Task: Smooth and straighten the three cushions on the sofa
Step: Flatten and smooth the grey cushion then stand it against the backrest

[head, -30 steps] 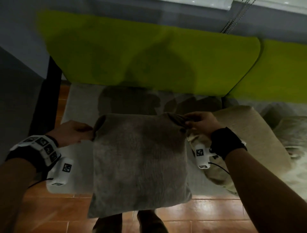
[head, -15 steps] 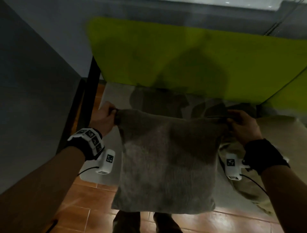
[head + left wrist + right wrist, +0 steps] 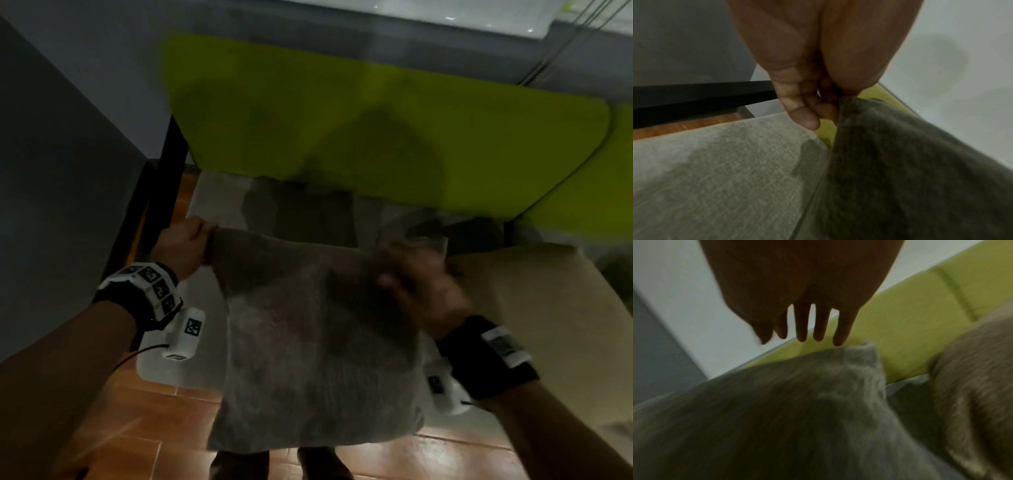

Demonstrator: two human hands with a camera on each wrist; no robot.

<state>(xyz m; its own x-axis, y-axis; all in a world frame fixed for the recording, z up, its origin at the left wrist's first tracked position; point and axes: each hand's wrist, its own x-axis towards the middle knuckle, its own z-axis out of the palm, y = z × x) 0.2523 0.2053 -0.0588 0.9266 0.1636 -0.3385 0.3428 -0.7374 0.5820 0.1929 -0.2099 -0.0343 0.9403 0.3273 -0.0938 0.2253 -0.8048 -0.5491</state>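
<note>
A grey cushion (image 3: 315,349) of nubby, towel-like fabric is held hanging before the sofa seat (image 3: 219,195), its top edge running left to right between the hands. Its left corner is pinched by the left hand (image 3: 183,248); the right hand (image 3: 423,286) is blurred, fingers straight and spread just above the right corner (apparently let go). The seat lies directly beyond and below, pale woven cloth. To the right a beige cushion (image 3: 548,325) rests on the seat, with the smooth lime backrest (image 3: 376,137) furthest.
</note>
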